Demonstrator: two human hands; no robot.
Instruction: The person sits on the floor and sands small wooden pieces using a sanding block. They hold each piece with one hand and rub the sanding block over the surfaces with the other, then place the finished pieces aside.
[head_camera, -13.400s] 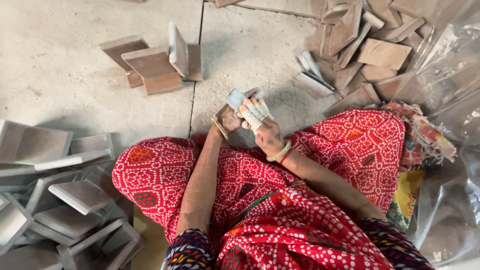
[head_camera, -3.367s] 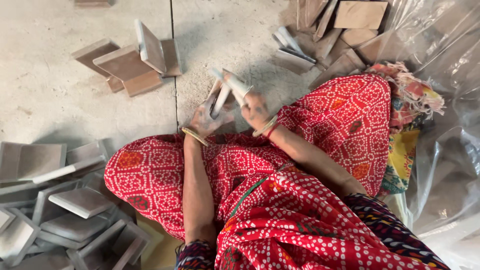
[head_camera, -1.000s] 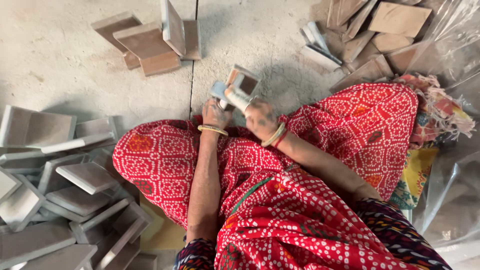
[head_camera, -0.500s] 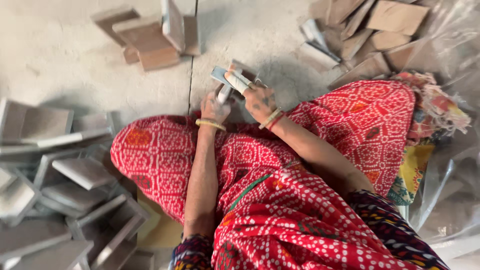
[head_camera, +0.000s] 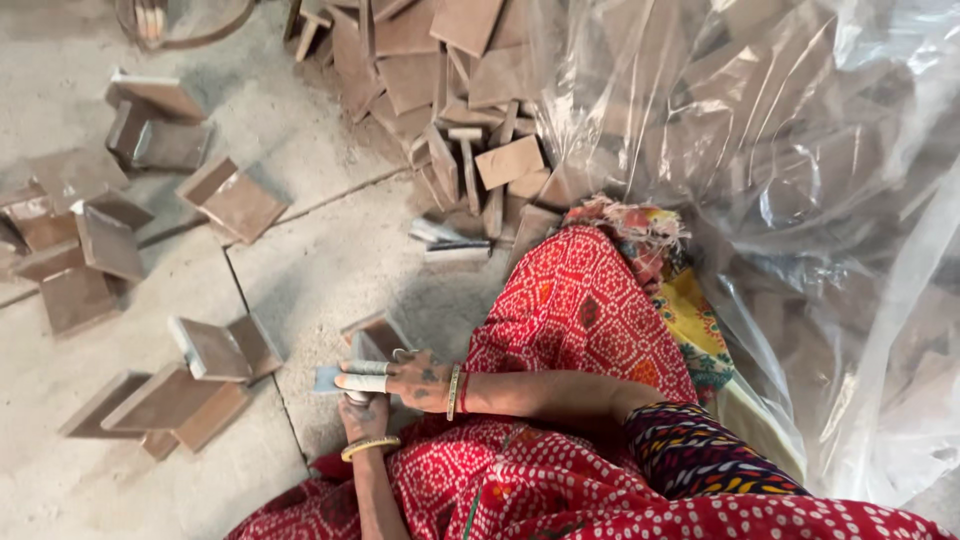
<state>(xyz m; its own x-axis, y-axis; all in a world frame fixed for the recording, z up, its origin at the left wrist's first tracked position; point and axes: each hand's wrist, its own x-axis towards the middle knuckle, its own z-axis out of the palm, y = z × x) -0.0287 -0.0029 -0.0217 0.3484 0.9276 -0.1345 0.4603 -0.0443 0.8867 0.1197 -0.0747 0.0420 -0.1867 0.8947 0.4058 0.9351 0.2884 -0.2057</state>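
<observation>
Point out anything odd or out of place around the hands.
Two fingers of the right hand are wrapped in pale tape. Both hands, the left hand beneath, grip a small brown tile. Other tiles lie scattered and leaning on the concrete floor, not stacked squarely.

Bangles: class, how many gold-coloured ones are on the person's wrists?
2. One bangle circles the wrist of the left hand; the other sits behind the right hand, beside a red thread. None seems hidden.

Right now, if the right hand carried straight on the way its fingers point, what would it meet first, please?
The right hand points leftward; first would probably be the small stack of brown boxes on the concrete floor, though depth is unclear.
</observation>
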